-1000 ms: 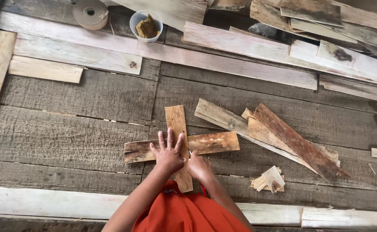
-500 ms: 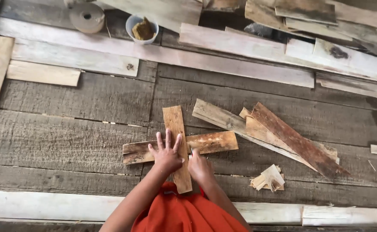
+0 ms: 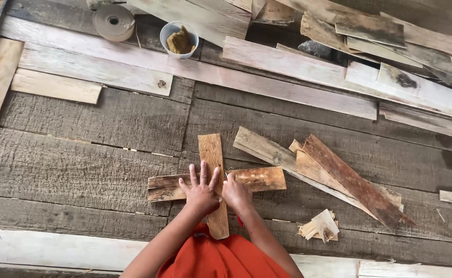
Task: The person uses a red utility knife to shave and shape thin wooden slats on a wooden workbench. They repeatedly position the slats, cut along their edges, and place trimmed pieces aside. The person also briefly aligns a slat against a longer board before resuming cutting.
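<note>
The left hand (image 3: 201,191) lies spread over the crossing of the upright light-brown wooden strip (image 3: 211,154) and the flat bark-edged wooden slat (image 3: 259,178), so the joint beneath cannot be seen; the right hand (image 3: 236,193) covers more of it, and its fingers curl under, so what they press is unclear. The orange garment (image 3: 220,260) hides the strip's lower end and is itself cut by the bottom edge. The tan roll of tape (image 3: 113,21) and the pale weathered planks (image 3: 421,31) run off the top edge. The brownish lump in the white round cup (image 3: 170,32) is too small to identify
</note>
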